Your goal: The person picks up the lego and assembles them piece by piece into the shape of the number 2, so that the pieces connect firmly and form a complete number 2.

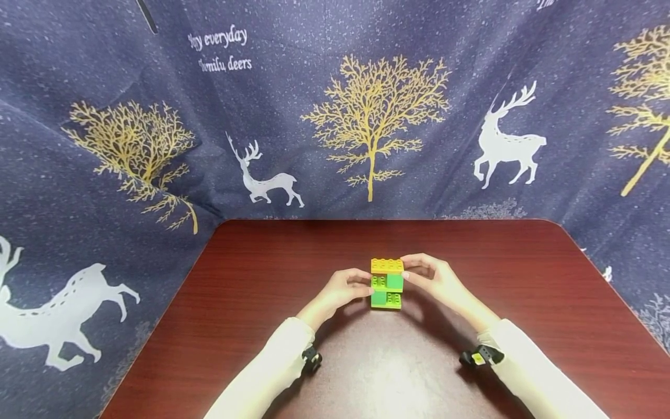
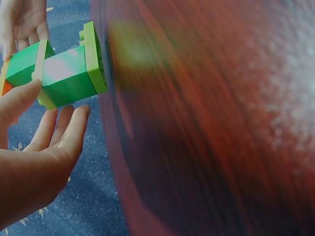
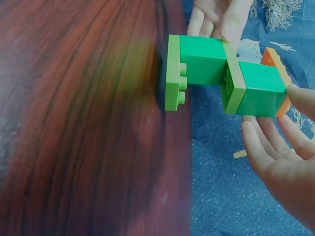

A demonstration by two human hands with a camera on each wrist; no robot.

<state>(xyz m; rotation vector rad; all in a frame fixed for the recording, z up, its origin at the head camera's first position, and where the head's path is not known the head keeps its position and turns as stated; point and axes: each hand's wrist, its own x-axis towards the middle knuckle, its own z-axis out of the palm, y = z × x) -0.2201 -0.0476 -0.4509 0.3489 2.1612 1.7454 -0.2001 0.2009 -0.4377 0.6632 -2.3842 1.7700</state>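
A stack of toy building blocks stands upright between the two hands, with its lowest lime plate [image 3: 172, 73] right at the tabletop. Above that plate come a green brick [image 2: 69, 73], a second lime plate [image 3: 237, 81], another green brick [image 3: 261, 88] and, on top, a yellow-orange plate [image 1: 387, 266]. The two green bricks sit at opposite sides, so the stack zigzags. My left hand [image 1: 342, 288] pinches it from the left at the middle lime plate. From the right, my right hand [image 1: 431, 276] holds the top plate between thumb and fingers.
The stack is on a dark red wooden table [image 1: 272, 256], with a bright glare patch near the front. A blue cloth [image 1: 293, 116] printed with deer and trees hangs behind it. Each wrist bears a small black camera [image 1: 312, 359].
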